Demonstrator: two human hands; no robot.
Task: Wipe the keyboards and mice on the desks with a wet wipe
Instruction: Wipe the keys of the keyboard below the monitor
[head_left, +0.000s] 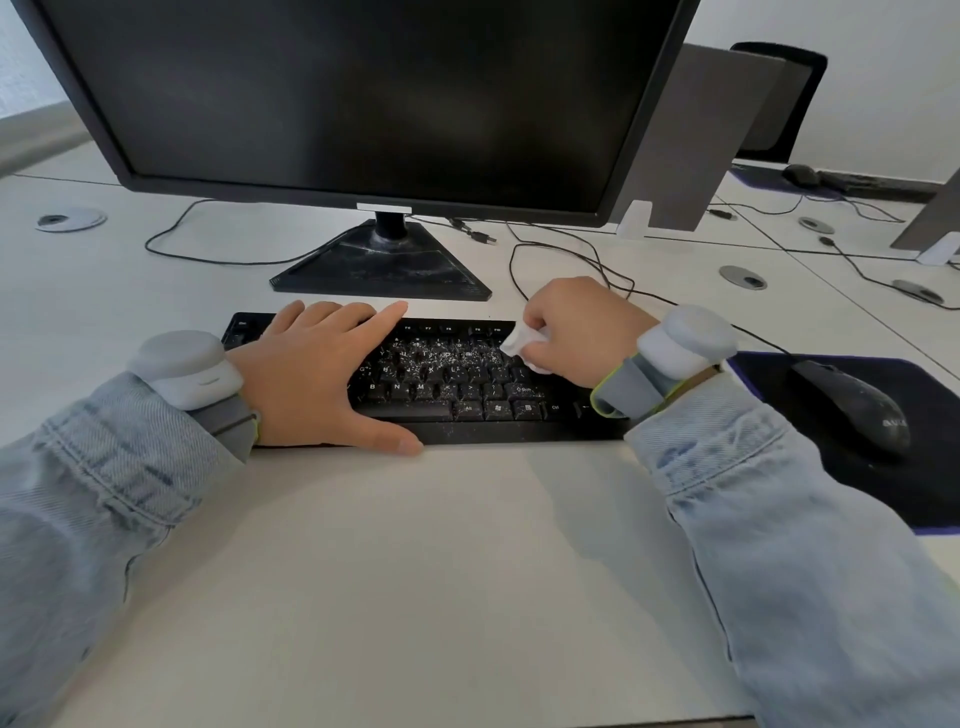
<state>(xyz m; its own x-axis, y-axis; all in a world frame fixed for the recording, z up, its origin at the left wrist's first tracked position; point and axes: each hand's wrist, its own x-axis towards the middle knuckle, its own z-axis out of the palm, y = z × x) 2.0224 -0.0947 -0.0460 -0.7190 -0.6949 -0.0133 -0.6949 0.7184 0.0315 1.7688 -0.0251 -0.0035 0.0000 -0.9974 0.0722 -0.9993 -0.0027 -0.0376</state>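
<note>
My left hand (322, 374) lies flat with straight, spread fingers on the left half of the black keyboard (457, 395), thumb along its front edge. My right hand (576, 332) is curled round a bunched white wet wipe (519, 344), pressing it onto the keys near the upper right of the keyboard. White specks litter the keys between my hands.

The keyboard sits square to me, its back edge just in front of the monitor stand (382, 265), with a narrow strip of desk between them. In front of the keyboard the pale desk (389, 571) runs open to its near edge, only my denim sleeves (810, 545) crossing it. Just beside the keyboard's right end lies a dark mouse pad (924, 405) with a black mouse (852, 405) on it, apart from my right wrist. To the left the desk is open as far as a round cable grommet (71, 219).

The dark monitor (363, 98) fills the space behind. Thin black cables (566, 260) loop behind my right hand. Further right, beyond a grey divider (691, 140), another desk carries a second mouse (801, 174), with a dark chair back (789, 98) against the white wall.
</note>
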